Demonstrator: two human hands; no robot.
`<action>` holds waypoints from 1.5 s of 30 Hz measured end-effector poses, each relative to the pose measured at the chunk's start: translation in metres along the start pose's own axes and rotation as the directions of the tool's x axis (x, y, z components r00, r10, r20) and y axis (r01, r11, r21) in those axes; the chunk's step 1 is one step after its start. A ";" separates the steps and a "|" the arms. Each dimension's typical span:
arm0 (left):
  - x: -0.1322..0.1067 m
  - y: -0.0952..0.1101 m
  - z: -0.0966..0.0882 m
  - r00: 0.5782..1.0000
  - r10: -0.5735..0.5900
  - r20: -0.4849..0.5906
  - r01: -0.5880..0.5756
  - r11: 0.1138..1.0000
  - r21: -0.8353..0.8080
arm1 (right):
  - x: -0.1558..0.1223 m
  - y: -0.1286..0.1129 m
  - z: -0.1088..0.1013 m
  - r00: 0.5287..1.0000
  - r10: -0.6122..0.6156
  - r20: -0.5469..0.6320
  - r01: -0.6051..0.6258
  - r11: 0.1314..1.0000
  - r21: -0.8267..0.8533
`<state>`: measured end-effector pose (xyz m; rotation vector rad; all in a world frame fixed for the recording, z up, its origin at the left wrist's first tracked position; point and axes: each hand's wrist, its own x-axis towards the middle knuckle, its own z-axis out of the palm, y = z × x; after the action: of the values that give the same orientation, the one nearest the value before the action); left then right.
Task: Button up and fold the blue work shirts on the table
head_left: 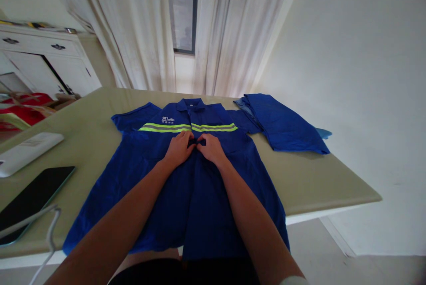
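Observation:
A blue short-sleeved work shirt (159, 205) lies spread on the table, collar at the far end, its lower edge hanging toward me. A yellow-green and grey reflective stripe crosses its chest, with a white logo on the left side above. At the front opening, just below the stripe, my left hand (180, 147) pinches the shirt's edge. Close beside it, my right hand (211, 146) pinches the fabric from the other side. The fingertips of both hands almost meet; any button between them is too small to make out.
Folded blue clothing (286, 125) rests at the table's right. On the left lie a phone (36, 196) with a white cable (51, 227) and a white device (29, 152). Curtains (133, 27) hang behind the table (319, 183); a white cabinet (69, 63) stands far left.

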<state>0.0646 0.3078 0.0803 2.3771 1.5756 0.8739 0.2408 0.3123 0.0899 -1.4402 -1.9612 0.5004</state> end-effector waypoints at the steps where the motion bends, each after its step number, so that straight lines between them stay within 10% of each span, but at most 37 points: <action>1: 0.000 -0.001 0.000 0.999 -0.039 0.004 0.039 0.999 0.037 | 0.001 0.002 0.000 0.999 0.024 -0.023 -0.024 1.000 0.002; 7: 0.001 -0.006 -0.001 0.999 -0.041 0.024 0.041 0.999 -0.017 | 0.010 0.015 -0.002 0.982 0.187 0.001 -0.181 0.954 0.239; 30: 0.000 0.005 -0.006 0.991 -0.095 -0.093 0.076 0.980 -0.186 | 0.013 0.018 0.004 0.999 -0.001 0.046 -0.015 0.936 0.352; 41: 0.000 0.002 -0.004 0.993 -0.003 -0.114 -0.011 0.993 -0.122 | 0.014 0.023 -0.001 0.957 0.280 0.080 -0.248 0.640 0.727; 45: 0.000 0.004 -0.006 0.991 -0.018 -0.129 -0.002 0.988 -0.153 | 0.011 0.019 -0.001 0.981 0.184 0.055 -0.176 0.745 0.644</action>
<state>0.0649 0.3048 0.0870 2.2467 1.5015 1.1262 0.2524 0.3287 0.0813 -1.1595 -1.4117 1.1314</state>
